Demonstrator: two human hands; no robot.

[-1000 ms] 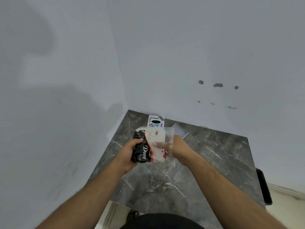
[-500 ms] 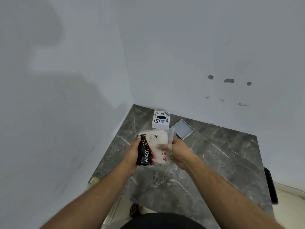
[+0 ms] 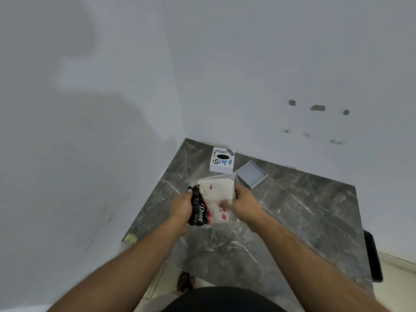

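Observation:
A clear plastic bag (image 3: 221,178) holds a white folded item with red lip prints (image 3: 218,194) and a black and red pack marked "Dove" (image 3: 199,211). My left hand (image 3: 181,207) grips the pack's left side through the bag. My right hand (image 3: 244,204) holds the bag's right side, fingers curled over the white item. Both hands keep the bag a little above the dark marble table (image 3: 299,217).
A white box with a black oval hole and "Dart" stickers (image 3: 222,160) stands in the table's far corner. A shallow grey lid (image 3: 251,174) lies beside it. Walls close in on the left and behind. A black object (image 3: 373,255) hangs off the table's right edge.
The view has tilted so the white box and lid show fully. My hands hold the bag much as before, with my right fingers shifted further over the white item.

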